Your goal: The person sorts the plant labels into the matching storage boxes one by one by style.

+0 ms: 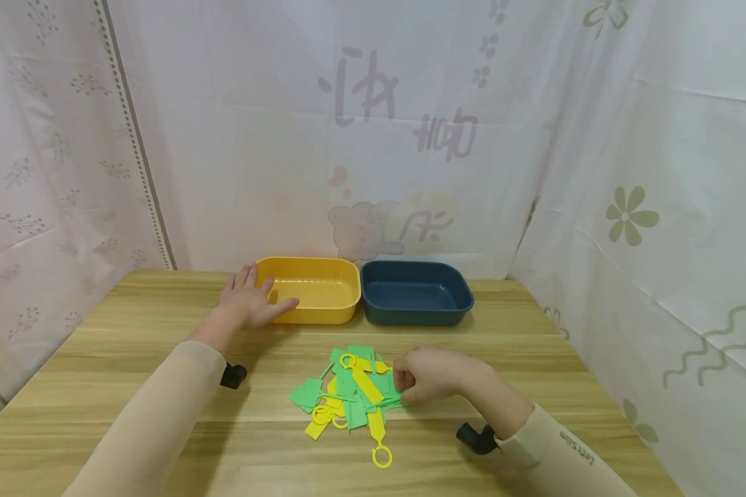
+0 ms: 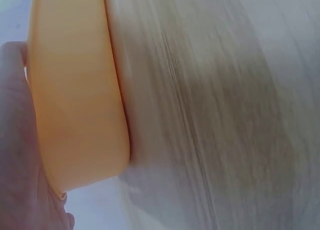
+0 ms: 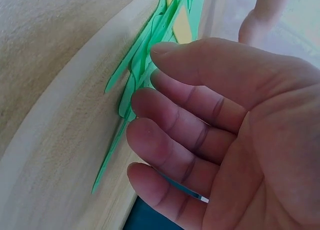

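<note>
At the left end of the yellow bin (image 1: pixel 323 316) lies my left hand (image 1: pixel 246 304), fingers spread and thumb reaching over the front rim. The left wrist view has the hand (image 2: pixel 17 135) along the rim of the orange-looking bin wall (image 2: pixel 80 99). A loose pile of flat green tags (image 1: pixel 306 393) with thin stems and yellow tags with ring ends (image 1: pixel 365 386) lies mid-table. My right hand (image 1: pixel 432 375) is at the pile's right edge. In the right wrist view its fingers are loosely bent beside the green tags (image 3: pixel 145 54), with nothing visibly pinched.
A dark blue bin (image 1: pixel 416 317) stands right beside the yellow one, near the back of the wooden table (image 1: pixel 273 442). Printed white curtains (image 1: pixel 255 138) hang behind and at both sides. Black wrist-worn pieces (image 1: pixel 477 438) stick out at both wrists.
</note>
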`<state>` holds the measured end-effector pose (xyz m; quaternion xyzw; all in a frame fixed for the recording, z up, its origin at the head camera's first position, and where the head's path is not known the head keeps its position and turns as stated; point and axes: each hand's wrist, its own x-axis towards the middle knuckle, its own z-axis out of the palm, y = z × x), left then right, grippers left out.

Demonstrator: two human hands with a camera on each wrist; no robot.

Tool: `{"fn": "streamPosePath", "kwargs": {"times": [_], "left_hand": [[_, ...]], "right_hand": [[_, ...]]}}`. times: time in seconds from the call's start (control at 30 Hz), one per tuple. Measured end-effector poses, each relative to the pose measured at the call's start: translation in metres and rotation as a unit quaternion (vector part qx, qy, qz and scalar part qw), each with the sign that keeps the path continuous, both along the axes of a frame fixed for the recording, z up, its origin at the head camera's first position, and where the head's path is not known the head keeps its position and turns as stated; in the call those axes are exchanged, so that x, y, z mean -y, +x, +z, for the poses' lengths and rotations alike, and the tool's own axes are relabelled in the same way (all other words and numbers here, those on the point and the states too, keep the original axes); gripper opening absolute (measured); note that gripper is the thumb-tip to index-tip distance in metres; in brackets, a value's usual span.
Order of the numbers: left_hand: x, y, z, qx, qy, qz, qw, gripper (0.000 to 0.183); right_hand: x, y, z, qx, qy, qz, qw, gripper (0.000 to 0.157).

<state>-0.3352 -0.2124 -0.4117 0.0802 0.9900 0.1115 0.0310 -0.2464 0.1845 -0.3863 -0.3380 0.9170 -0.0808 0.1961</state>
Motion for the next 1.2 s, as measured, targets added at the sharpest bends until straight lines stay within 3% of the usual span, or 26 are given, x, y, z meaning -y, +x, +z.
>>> {"fn": "streamPosePath", "kwargs": {"times": [0.17, 0.37, 0.57, 1.2], "left_hand": [[0.004, 0.003, -0.001, 0.001, 0.023, -0.001, 0.9997, 0.116], [0.006, 0.006, 0.005, -0.003, 0.039, -0.002, 0.9992, 0.111], [0.002, 0.003, 0.006, -0.016, 0.032, -0.001, 0.9993, 0.111], [-0.009, -0.007, 0.0, -0.007, 0.008, 0.009, 0.9999, 0.122]], "right_hand": [[0.001, -0.001, 0.0, 0.004, -0.004, 0.001, 1.0, 0.019], [0.003, -0.003, 0.001, 0.007, -0.003, -0.002, 1.0, 0.015], [0.003, -0.003, 0.001, 0.003, 0.004, -0.005, 1.0, 0.015], [0.0, -0.001, 0.0, 0.004, -0.002, 0.005, 1.0, 0.015]]}}
